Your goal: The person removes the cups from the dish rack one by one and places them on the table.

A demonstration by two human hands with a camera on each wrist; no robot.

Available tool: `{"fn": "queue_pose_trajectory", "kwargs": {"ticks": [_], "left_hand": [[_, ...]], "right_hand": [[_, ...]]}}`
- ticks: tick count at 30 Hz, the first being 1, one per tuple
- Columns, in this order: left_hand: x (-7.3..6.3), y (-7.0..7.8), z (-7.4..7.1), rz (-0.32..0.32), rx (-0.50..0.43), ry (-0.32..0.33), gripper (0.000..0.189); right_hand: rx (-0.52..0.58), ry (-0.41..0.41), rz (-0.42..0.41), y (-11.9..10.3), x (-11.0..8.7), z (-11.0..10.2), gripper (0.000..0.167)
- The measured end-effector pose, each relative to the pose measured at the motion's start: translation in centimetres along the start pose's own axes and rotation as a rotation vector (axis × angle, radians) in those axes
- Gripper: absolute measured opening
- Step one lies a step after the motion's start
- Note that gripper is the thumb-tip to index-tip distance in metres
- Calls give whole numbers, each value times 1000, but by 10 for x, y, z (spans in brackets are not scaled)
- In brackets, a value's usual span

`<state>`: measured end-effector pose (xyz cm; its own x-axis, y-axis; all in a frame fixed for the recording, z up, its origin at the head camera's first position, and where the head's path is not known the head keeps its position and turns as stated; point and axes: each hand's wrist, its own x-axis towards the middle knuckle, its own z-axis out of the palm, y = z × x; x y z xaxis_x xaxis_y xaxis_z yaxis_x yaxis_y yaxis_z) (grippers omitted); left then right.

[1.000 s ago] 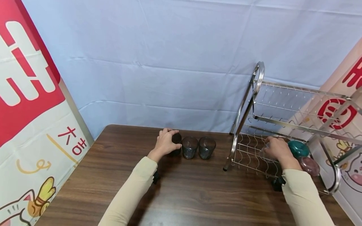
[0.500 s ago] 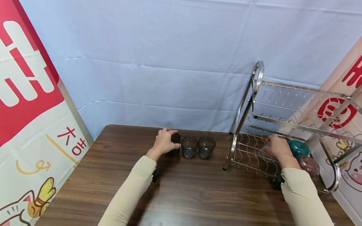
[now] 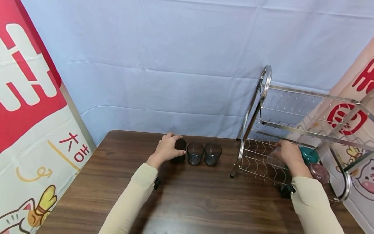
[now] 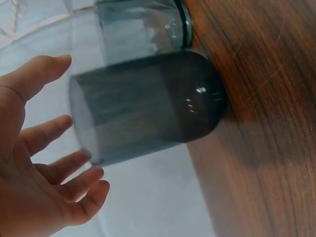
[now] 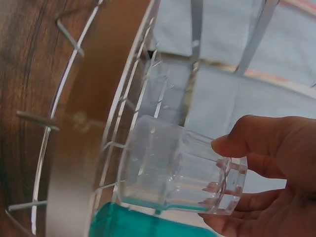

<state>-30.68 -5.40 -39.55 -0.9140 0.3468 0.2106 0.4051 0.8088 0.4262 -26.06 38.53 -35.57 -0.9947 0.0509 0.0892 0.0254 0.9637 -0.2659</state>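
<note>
My left hand (image 3: 167,149) is at a dark grey tumbler (image 4: 148,106) standing upright at the table's back. In the left wrist view its fingers are spread and loosely bent, with fingertips right at the tumbler's rim and the thumb away from it. My right hand (image 3: 290,155) pinches a clear faceted cup (image 5: 182,170) near its base, between thumb and fingers. That cup is mouth-down, close over the wires of the dish rack's lower tier. A teal cup (image 3: 309,155) and a pinkish-purple cup (image 3: 319,173) lie on the same tier, to the right of this hand.
Two smoky glasses (image 3: 195,153) (image 3: 213,153) stand in a row beside the dark tumbler. The two-tier metal dish rack (image 3: 309,130) occupies the table's right side, its upper tier above my right hand. A pale cloth (image 3: 175,65) hangs behind the brown wooden table (image 3: 204,201).
My left wrist and sleeve have shifted slightly to the left, while the hand stays by the dark tumbler. The right hand keeps its hold on the clear cup in nearly the same place.
</note>
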Motion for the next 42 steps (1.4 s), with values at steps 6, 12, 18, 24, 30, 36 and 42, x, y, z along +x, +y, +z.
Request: {"fn": "queue_pose_trajectory", "kwargs": {"ticks": [6, 12, 18, 24, 30, 36, 42], "left_hand": [[-13, 7, -8, 33, 64, 66, 53], [-19, 8, -11, 41, 96, 65, 51], [-26, 10, -13, 55, 124, 67, 49], [-34, 12, -14, 72, 156, 81, 47], [-42, 14, -14, 87, 174, 91, 46], [-50, 18, -11, 85, 166, 101, 45], [-57, 23, -7, 100, 155, 98, 45]], "right_hand": [[30, 73, -66, -11, -14, -2, 37], [23, 95, -55, -19, -19, -2, 37], [20, 101, -39, -25, -23, -4, 39], [36, 64, -15, -33, -29, -4, 41], [35, 84, -41, -39, -36, -3, 40], [41, 117, -96, -46, -43, -4, 38], [50, 135, -114, -51, -50, -3, 38]]}}
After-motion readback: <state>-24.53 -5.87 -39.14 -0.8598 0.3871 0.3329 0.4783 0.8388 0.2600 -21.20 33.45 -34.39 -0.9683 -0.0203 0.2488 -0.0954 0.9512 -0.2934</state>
